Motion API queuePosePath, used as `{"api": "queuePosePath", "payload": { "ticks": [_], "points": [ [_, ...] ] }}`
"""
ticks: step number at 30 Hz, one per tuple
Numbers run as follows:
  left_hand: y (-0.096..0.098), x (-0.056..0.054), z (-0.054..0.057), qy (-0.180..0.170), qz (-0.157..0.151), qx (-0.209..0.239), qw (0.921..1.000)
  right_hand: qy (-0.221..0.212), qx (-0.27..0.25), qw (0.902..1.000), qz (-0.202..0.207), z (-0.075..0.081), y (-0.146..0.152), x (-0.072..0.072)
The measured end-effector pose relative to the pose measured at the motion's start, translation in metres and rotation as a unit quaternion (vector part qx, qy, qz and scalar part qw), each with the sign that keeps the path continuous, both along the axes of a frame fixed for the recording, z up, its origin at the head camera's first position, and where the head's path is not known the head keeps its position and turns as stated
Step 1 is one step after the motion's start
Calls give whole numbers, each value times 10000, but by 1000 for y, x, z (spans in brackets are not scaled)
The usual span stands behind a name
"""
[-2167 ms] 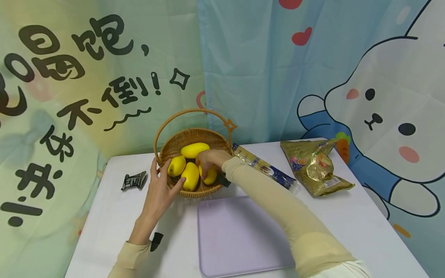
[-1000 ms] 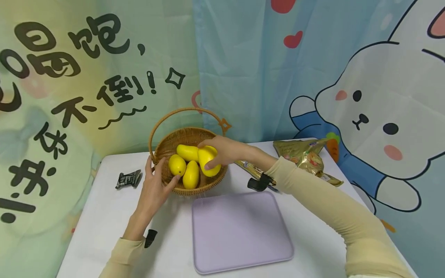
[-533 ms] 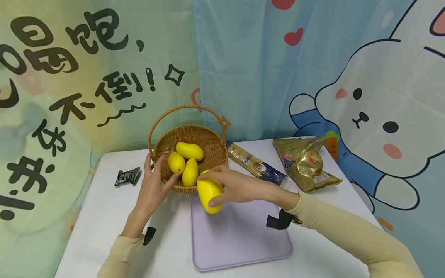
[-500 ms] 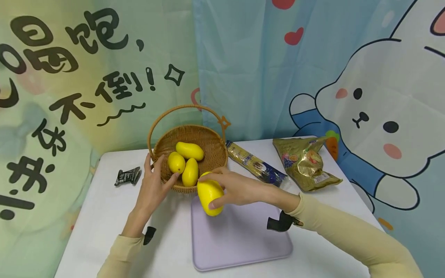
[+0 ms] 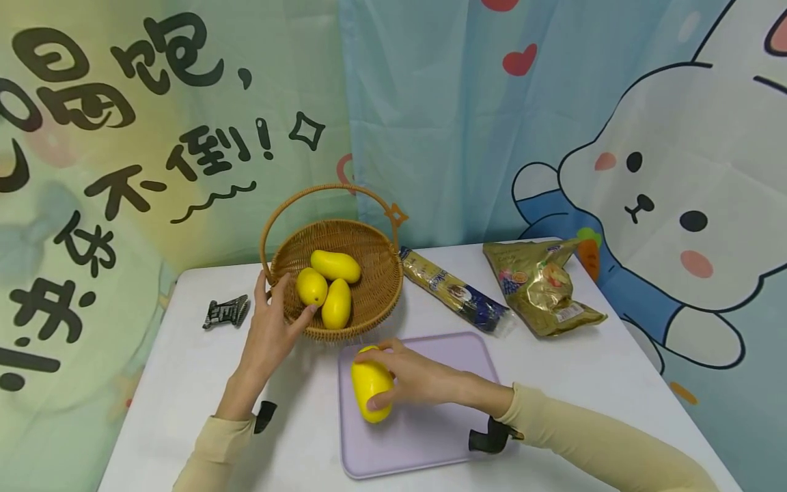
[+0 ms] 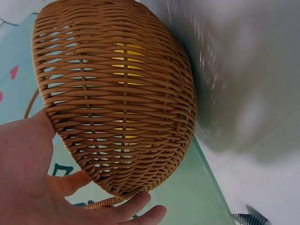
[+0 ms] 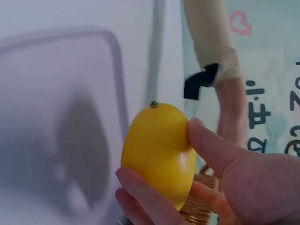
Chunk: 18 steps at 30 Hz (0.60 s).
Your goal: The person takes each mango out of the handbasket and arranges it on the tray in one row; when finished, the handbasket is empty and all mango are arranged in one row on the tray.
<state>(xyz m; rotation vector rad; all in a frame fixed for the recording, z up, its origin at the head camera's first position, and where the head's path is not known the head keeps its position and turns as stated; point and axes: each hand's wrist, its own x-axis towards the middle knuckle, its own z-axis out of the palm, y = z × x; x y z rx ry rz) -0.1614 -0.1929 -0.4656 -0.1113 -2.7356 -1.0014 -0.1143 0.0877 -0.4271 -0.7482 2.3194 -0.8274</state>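
In the head view my right hand [image 5: 421, 376] holds a yellow mango [image 5: 370, 389] over the left part of a pale purple tray [image 5: 433, 441]. The right wrist view shows thumb and fingers round the mango [image 7: 159, 145], its small green stem end uppermost, and a shadow on the tray beside it. My left hand [image 5: 270, 335] grips the left rim of a brown wicker basket [image 5: 381, 294]. Three more yellow mangoes lie in it, one of them a mango [image 5: 335, 265] at the back. Seen by the left wrist, the basket's woven side [image 6: 117, 103] hides most of the fruit.
A black-and-silver wrapped packet [image 5: 226, 312] lies left of the basket. On the right are a long gold-and-blue packet [image 5: 455, 292] and a gold bag [image 5: 544, 290]. A printed curtain [image 5: 424, 137] hangs behind the white table [image 5: 166, 410].
The right hand has lifted a mango out of the basket, then brought it forward and down over the tray. The left hand stays at the basket's rim.
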Motion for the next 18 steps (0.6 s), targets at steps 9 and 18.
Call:
{"api": "queuePosePath", "payload": {
  "ticks": [9,18],
  "points": [
    [0,1,0,-5,4,83,10000,4,-40,9997,-246,-27,-8,12],
    [1,1,-1,-163,-12,181,9997,-143,2,9995,-276,-35,-11,20]
  ]
}}
